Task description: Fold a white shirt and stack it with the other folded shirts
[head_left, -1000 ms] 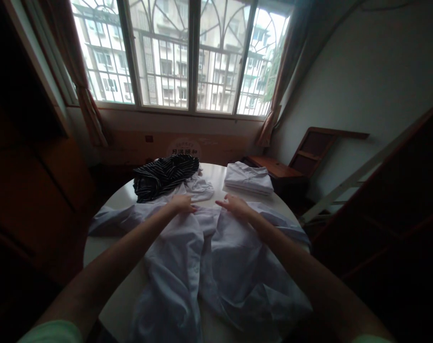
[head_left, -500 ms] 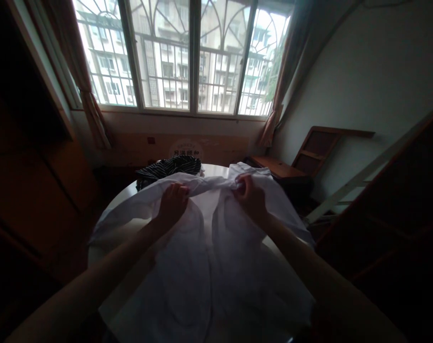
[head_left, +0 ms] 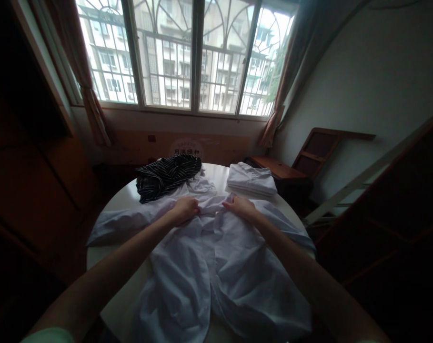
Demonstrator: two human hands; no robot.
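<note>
A white shirt (head_left: 180, 271) lies spread over a round white table (head_left: 119, 290), open down the front, its sleeves stretched out to both sides and its lower part toward me. My left hand (head_left: 186, 208) is closed on the collar area at the far end. Gripping the other side of that collar area, my right hand (head_left: 240, 206) has its thumb and fingers pinched together. A short stretch of cloth runs between the two hands.
A black-and-white striped garment (head_left: 168, 174) lies bunched at the table's far left. Folded white clothes (head_left: 252, 178) sit at the far right. Beyond stand a barred window (head_left: 195, 62), a wooden cabinet (head_left: 276, 167) and a leaning pale frame (head_left: 339, 197).
Both hands have come down and nearer to me with the shirt. The raised cloth has settled on the table, uncovering the folded white clothes and more of the striped garment.
</note>
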